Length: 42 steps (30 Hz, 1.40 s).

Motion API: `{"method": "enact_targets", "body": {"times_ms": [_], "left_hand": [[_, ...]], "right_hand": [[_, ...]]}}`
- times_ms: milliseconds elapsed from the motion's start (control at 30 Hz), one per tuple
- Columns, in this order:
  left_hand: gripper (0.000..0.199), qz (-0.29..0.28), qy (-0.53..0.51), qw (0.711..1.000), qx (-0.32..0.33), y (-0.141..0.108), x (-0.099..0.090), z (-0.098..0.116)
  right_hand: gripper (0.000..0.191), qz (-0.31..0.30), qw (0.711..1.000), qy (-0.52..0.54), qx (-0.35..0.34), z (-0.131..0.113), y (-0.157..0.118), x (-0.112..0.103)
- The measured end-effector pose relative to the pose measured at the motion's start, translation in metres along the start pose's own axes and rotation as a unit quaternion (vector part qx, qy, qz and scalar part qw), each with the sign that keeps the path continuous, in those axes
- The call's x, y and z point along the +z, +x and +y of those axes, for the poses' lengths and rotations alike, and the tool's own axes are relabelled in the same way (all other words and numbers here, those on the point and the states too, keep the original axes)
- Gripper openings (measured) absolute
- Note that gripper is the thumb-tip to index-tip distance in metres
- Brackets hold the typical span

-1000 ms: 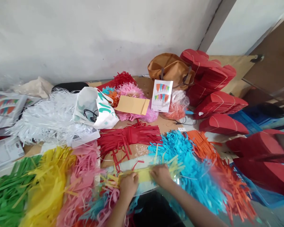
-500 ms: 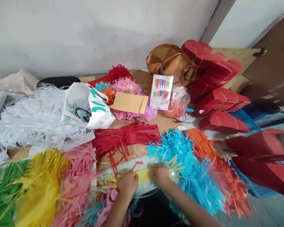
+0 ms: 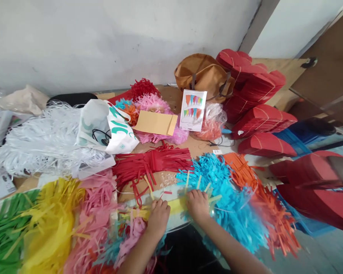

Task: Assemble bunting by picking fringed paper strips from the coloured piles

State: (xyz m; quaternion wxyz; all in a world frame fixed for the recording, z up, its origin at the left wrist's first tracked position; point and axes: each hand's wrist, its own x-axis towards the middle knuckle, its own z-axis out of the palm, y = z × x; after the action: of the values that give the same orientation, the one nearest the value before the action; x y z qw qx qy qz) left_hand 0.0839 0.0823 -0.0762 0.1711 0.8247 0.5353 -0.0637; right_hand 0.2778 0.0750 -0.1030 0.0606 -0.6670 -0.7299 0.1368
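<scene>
A yellow fringed paper strip (image 3: 177, 205) lies across a pale work surface at the front edge, its cut ends spreading out on both sides. My left hand (image 3: 159, 216) is curled over its left part, with loose yellow strands near the fingertips. On the right part rests my right hand (image 3: 198, 204), fingers bent down onto the paper; several pale yellow strands stick up past them. Just beyond lies a red fringed paper bundle (image 3: 154, 161). A blue fringed paper pile (image 3: 228, 194) is right beside my right hand. Pink fringe scraps (image 3: 134, 232) lie by my left forearm.
Green (image 3: 11, 228), yellow (image 3: 50, 224) and pink fringe piles (image 3: 93, 217) line the left. White fringe (image 3: 40, 137), a white bag (image 3: 107, 127), an envelope (image 3: 154, 122) and a printed card (image 3: 192, 110) stand behind. Banded red paper stacks (image 3: 262, 118) rise at right.
Both hands have shifted slightly right and away along the yellow paper strip. More yellow strands now stand up around the fingers. The view has turned a little.
</scene>
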Motion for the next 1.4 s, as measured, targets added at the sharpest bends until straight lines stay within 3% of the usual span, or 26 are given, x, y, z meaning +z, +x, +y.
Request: {"method": "enact_targets", "body": {"times_ms": [100, 167, 267, 533, 633, 767, 933, 1233, 1400], "left_hand": [[0.018, 0.021, 0.007, 0.999, 0.041, -0.005, 0.000, 0.000], [0.018, 0.034, 0.009, 0.998, 0.050, -0.009, -0.001, 0.001], [0.021, 0.051, 0.006, 0.998, 0.041, -0.012, 0.000, 0.001], [0.021, 0.086, -0.036, 0.996, -0.010, -0.010, 0.011, -0.013], [0.020, 0.094, -0.054, 0.994, -0.025, -0.013, 0.011, -0.021], [0.022, 0.102, -0.063, 0.991, -0.051, -0.015, 0.009, -0.028], [0.032, 0.098, -0.058, 0.991, -0.071, -0.007, 0.008, -0.027], [0.027, 0.075, -0.037, 0.993, -0.084, 0.003, 0.007, -0.026], [0.018, 0.110, -0.021, 0.989, -0.095, 0.002, 0.006, -0.020]], "right_hand": [[0.025, -0.016, 0.983, 0.025, -0.180, -0.002, -0.011, 0.000], [0.022, -0.065, 0.969, 0.032, -0.237, -0.003, -0.012, 0.002], [0.010, -0.089, 0.973, 0.037, -0.210, 0.002, -0.002, 0.005], [0.019, -0.075, 0.979, 0.066, -0.180, 0.014, 0.006, 0.004], [0.009, -0.086, 0.981, 0.067, -0.159, 0.018, 0.007, 0.006], [0.018, -0.087, 0.988, 0.052, -0.120, 0.019, 0.014, 0.004], [0.021, -0.089, 0.992, 0.023, -0.087, 0.010, 0.022, 0.000], [0.019, -0.092, 0.995, -0.005, -0.049, 0.001, 0.028, 0.006], [0.014, -0.070, 0.997, -0.011, -0.026, -0.001, 0.026, 0.000]]}}
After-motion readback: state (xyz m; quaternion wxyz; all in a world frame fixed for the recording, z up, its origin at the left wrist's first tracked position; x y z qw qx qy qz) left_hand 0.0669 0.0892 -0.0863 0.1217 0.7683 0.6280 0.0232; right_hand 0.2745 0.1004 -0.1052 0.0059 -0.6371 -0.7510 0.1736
